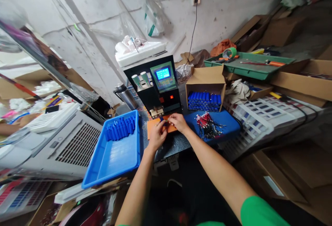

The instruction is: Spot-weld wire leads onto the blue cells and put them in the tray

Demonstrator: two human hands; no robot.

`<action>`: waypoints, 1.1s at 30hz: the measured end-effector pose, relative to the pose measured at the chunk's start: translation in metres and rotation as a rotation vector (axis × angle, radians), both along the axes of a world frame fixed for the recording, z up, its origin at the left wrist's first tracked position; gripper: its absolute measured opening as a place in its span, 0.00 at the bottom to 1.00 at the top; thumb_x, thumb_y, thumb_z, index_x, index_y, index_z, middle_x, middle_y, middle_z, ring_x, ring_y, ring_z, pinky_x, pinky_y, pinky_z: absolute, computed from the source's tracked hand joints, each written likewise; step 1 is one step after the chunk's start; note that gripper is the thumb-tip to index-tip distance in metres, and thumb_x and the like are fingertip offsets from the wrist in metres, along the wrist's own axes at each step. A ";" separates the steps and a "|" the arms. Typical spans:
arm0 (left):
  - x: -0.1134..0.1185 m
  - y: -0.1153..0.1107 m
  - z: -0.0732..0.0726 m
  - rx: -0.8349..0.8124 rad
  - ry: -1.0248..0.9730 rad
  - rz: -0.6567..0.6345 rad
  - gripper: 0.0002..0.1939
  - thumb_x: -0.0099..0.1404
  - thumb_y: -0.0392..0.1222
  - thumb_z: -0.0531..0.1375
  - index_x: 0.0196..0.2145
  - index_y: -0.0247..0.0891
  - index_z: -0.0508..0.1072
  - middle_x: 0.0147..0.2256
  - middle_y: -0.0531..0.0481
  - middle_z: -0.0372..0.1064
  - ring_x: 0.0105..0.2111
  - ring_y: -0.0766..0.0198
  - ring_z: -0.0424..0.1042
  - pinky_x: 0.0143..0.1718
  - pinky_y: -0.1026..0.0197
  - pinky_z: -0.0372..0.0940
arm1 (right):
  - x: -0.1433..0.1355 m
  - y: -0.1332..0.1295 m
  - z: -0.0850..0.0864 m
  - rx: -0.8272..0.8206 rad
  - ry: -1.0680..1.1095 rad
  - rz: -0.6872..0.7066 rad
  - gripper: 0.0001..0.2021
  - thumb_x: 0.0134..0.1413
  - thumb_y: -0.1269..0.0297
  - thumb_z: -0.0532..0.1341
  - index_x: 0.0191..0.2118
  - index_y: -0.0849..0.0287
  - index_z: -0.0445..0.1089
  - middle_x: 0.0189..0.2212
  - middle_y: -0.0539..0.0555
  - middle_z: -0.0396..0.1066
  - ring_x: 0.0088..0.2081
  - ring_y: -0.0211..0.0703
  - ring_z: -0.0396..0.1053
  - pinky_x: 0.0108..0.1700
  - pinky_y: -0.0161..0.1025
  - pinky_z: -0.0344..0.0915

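Both hands meet over an orange board at the foot of a black machine with a lit screen. My left hand is pinched around a small blue cylinder, just under the machine's metal head. From the right, my right hand comes close to it with its fingers pinched together; what they hold is too small to make out. Red and black wires lie bunched on a blue surface to the right.
A blue tray with blue cylinders stands left. Behind the wires, a cardboard box holds more cylinders. A steel flask is left of the machine, a green tray at the back right.
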State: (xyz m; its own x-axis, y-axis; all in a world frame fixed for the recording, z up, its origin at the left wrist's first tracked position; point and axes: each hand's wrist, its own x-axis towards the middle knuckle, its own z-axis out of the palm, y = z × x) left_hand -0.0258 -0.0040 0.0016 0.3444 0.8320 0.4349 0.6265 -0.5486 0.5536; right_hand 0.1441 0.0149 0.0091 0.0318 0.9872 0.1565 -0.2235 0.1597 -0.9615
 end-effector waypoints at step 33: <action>0.015 0.013 0.004 -0.262 -0.427 0.110 0.18 0.64 0.50 0.58 0.46 0.36 0.74 0.37 0.47 0.76 0.34 0.60 0.73 0.39 0.59 0.67 | -0.008 0.006 0.006 -0.076 -0.052 -0.040 0.07 0.45 0.61 0.60 0.23 0.59 0.67 0.18 0.48 0.67 0.21 0.35 0.64 0.22 0.31 0.58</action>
State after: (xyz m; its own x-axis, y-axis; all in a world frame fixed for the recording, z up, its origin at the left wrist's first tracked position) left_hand -0.0110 0.0092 0.0055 0.0854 0.9534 0.2894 0.3609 -0.3004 0.8829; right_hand 0.1357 0.0210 0.0151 0.0656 0.9943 0.0838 -0.1674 0.0938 -0.9814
